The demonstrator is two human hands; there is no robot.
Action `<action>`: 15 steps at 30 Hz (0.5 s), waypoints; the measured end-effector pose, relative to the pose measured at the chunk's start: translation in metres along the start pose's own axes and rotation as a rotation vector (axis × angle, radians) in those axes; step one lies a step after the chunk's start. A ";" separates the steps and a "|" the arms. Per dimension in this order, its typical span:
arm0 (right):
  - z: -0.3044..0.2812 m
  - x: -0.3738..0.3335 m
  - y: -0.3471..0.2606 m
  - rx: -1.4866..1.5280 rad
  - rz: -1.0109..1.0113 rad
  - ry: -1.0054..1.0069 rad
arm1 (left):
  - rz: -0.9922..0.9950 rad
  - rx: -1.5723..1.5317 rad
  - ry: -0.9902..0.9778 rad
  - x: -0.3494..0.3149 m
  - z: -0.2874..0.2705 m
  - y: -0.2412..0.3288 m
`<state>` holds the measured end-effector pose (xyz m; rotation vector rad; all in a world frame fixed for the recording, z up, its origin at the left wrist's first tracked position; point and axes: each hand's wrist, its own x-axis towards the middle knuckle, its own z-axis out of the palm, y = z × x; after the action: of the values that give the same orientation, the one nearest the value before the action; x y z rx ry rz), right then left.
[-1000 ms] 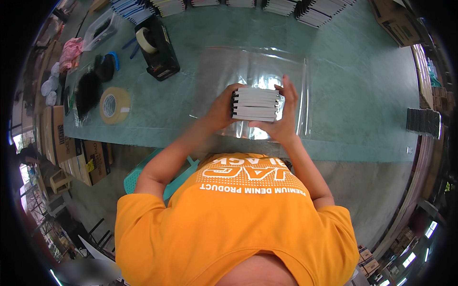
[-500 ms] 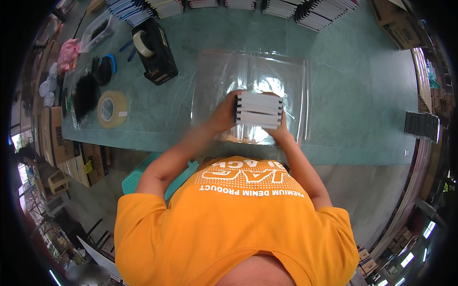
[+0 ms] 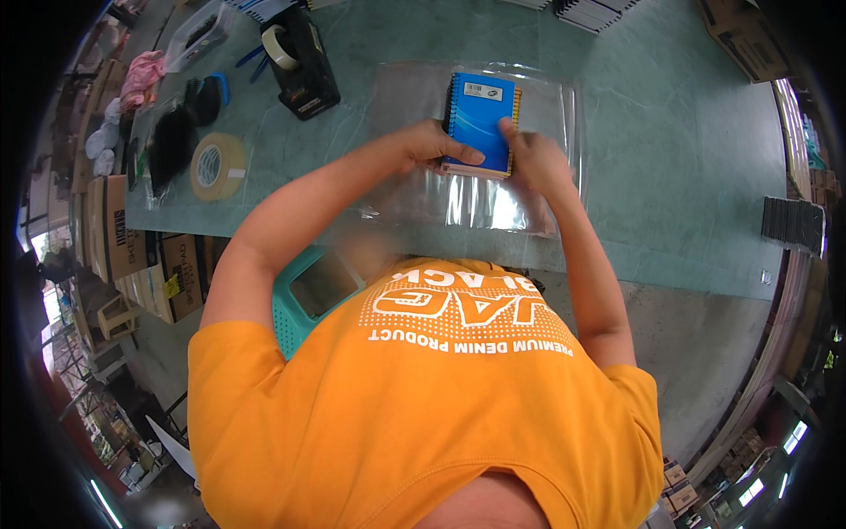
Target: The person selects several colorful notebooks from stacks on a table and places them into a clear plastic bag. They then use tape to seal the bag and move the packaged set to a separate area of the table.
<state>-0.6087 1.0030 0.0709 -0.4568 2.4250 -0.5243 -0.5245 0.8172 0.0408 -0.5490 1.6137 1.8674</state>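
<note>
A stack of spiral notebooks [image 3: 480, 119] with a blue top cover is held between my two hands, its cover facing up. My left hand [image 3: 438, 145] grips the lower left side, thumb across the cover. On the right side my right hand [image 3: 535, 157] is closed, with its thumb on the cover's edge. Black coils show along the left edge and yellow ones along the right. Under the stack, clear plastic sheets or bags [image 3: 397, 97] lie flat on the green table [image 3: 661, 159], shining with reflected light.
To the left are a black tape dispenser [image 3: 310, 75], a large tape roll [image 3: 218, 167], a clear plastic bin [image 3: 198, 40] and a pink cloth [image 3: 143, 78]. Notebook stacks [image 3: 595, 13] line the far edge. A cardboard box [image 3: 745, 40] stands far right, a dark stack [image 3: 791, 225] at the right edge.
The notebook stack has tipped from showing its page edges to showing its blue cover, and has moved away from me. Both hands moved with it. The whole view has shifted slightly.
</note>
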 end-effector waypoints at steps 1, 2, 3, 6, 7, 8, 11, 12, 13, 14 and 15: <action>0.000 0.002 0.009 0.086 -0.111 0.178 | -0.003 -0.009 -0.001 0.000 0.000 0.000; 0.002 0.008 0.028 0.172 -0.222 0.355 | -0.006 -0.018 -0.001 -0.002 0.000 -0.001; 0.006 0.015 0.049 0.258 -0.327 0.538 | -0.015 -0.011 0.012 -0.001 0.002 -0.001; 0.042 0.028 0.102 -0.264 -0.249 0.867 | -0.026 0.001 0.026 0.001 0.006 0.004; 0.045 0.026 0.106 -0.160 -0.260 0.748 | -0.029 -0.006 0.018 0.000 0.006 0.007; 0.047 0.027 0.108 -0.179 -0.268 0.777 | -0.031 -0.013 0.011 -0.001 0.007 0.008; 0.041 0.020 0.098 -0.232 -0.319 0.869 | -0.001 0.004 0.029 -0.002 0.008 0.001; 0.039 0.013 0.095 -0.242 -0.339 0.903 | -0.002 0.009 0.029 -0.002 0.008 -0.001; 0.038 0.009 0.093 -0.251 -0.361 0.938 | -0.003 0.014 0.031 -0.001 0.007 -0.002; 0.041 0.008 0.093 -0.243 -0.419 0.941 | -0.004 0.018 0.033 -0.001 0.006 -0.004; 0.042 0.007 0.095 -0.237 -0.475 0.947 | 0.002 0.021 0.026 -0.001 0.006 -0.004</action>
<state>-0.6063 1.0707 -0.0084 -1.0980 3.3142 -0.7797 -0.5211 0.8231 0.0395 -0.5654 1.6494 1.8500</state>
